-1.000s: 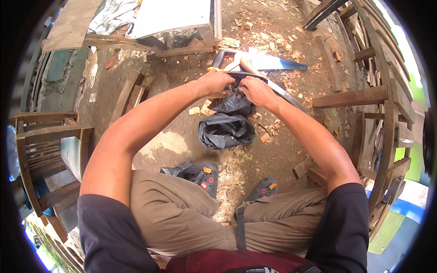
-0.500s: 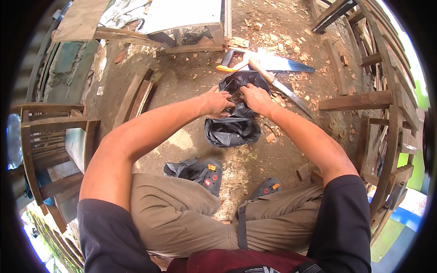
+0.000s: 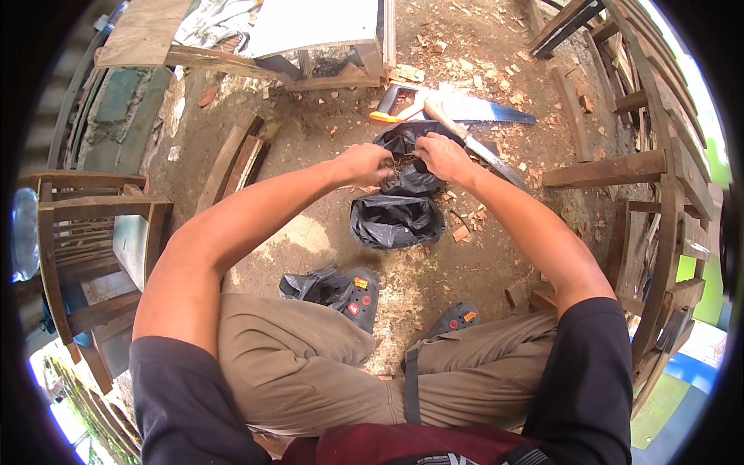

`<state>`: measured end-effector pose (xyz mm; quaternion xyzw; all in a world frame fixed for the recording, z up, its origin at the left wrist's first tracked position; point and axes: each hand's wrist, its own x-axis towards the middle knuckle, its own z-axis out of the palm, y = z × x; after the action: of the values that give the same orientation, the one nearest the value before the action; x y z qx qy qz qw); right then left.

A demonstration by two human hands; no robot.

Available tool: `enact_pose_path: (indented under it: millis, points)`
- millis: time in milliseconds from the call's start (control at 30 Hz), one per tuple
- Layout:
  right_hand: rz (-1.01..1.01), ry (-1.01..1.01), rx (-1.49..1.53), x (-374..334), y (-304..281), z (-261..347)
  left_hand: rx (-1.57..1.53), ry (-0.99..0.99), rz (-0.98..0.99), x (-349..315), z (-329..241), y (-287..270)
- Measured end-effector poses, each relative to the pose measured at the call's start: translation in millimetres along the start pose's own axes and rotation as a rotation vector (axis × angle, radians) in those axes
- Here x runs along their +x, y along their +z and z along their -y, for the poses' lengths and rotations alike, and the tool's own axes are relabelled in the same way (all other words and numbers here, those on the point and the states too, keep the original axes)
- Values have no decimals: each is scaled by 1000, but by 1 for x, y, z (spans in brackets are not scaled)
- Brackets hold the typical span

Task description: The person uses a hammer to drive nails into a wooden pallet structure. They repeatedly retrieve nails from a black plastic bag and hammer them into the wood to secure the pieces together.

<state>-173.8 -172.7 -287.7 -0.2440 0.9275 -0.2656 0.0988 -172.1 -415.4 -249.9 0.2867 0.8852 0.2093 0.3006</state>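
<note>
My left hand (image 3: 367, 165) and my right hand (image 3: 445, 158) face each other over a black plastic bag (image 3: 404, 138) on the dirt ground. The left fingers are curled in and partly blurred; thin dark strands show by their tips. My right fingers are closed in a pinch at the bag's right side, and what they hold is hidden. Between the hands lies a little dry brown fibrous stuff, hard to make out. Nearer to me, a second black plastic bag (image 3: 397, 223) stands with its mouth open and rim folded.
Just beyond lie a handsaw (image 3: 480, 110) with an orange and black handle and a wooden-handled machete (image 3: 488, 155). A third black bag (image 3: 314, 286) is beside my grey clog (image 3: 359, 298). Wooden frames stand left and right, a white-topped table (image 3: 318, 27) ahead. Wood chips litter the ground.
Both hands have lifted slightly. The left fingers, spread toward the bag before, are now curled in; my right hand has moved a little rightward and closed more. The bags stay put.
</note>
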Motion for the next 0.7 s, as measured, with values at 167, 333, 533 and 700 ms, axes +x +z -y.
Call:
enact_pose_path:
  millis: [167, 333, 533, 700]
  points:
    - [-172, -111, 167, 6, -22, 3, -368, -115, -198, 19, -14, -14]
    - [-189, 106, 397, 13, -52, 29, -729, -213, -456, 22, -27, -30]
    - [-206, 169, 708, 7, -78, 51, -1078, -105, -666, 20, -60, -52]
    - [-468, 194, 455, 7, -119, 43, -1088, 19, -774, 37, -87, -91]
